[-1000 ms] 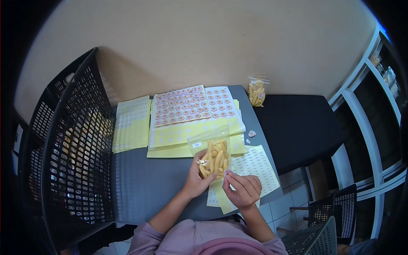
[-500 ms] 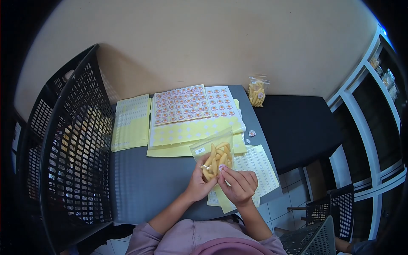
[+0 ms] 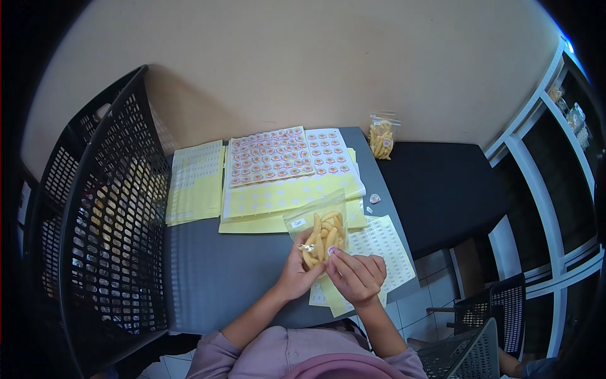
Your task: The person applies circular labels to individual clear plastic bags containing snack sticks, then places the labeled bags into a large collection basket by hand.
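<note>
A clear zip bag of pale yellow stick-shaped snacks (image 3: pixel 324 232) is gripped from its lower left by my left hand (image 3: pixel 297 275). The bag tilts over the desk, and a small white label (image 3: pixel 298 223) shows near its top. My right hand (image 3: pixel 358 276) is closed in a pinch on a small round sticker (image 3: pixel 331 251), which overlaps the lower right of the bag. Beneath that hand lie sheets of small printed labels (image 3: pixel 390 249). Farther back, sheets of round orange-and-white stickers (image 3: pixel 268 151) rest on yellow backing sheets (image 3: pixel 252 224).
At my left stands a tall black perforated basket (image 3: pixel 120 208). A filled snack bag (image 3: pixel 381 139) stands by the wall on a black surface (image 3: pixel 442 183). One loose sticker (image 3: pixel 375 198) lies near the grey desk's right edge. White-framed shelves (image 3: pixel 527 158) rise at the right.
My right hand, with the sticker, has shifted very slightly to the right. The bag and my left hand are almost still.
</note>
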`<action>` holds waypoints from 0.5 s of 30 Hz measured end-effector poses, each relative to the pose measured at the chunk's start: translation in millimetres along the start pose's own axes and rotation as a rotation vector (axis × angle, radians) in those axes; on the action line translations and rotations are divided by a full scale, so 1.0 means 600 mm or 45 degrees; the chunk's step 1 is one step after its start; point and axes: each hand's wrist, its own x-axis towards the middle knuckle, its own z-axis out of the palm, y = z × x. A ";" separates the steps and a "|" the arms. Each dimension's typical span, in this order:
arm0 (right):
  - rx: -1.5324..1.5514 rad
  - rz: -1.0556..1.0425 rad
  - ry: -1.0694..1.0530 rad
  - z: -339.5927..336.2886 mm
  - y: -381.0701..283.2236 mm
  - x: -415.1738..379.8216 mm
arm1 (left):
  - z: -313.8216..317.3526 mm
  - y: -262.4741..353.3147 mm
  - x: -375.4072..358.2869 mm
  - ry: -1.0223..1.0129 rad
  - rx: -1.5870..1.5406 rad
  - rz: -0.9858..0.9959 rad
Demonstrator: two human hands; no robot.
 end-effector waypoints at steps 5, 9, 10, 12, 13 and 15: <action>0.002 -0.028 -0.006 0.001 0.000 0.000 | -0.001 -0.001 -0.003 -0.006 -0.047 -0.028; 0.006 -0.028 -0.014 0.003 0.002 0.001 | -0.003 -0.005 -0.003 -0.007 -0.019 -0.017; 0.006 -0.031 -0.013 0.004 0.002 0.002 | -0.003 -0.005 -0.004 -0.007 -0.019 -0.014; -0.003 -0.005 -0.027 0.005 0.001 0.004 | -0.005 -0.005 -0.005 -0.008 -0.056 -0.042; -0.003 -0.006 -0.026 0.005 0.001 0.004 | -0.006 -0.007 -0.005 -0.008 -0.056 -0.041; 0.031 0.007 -0.069 0.006 0.002 0.003 | -0.009 -0.010 -0.004 -0.019 -0.031 -0.014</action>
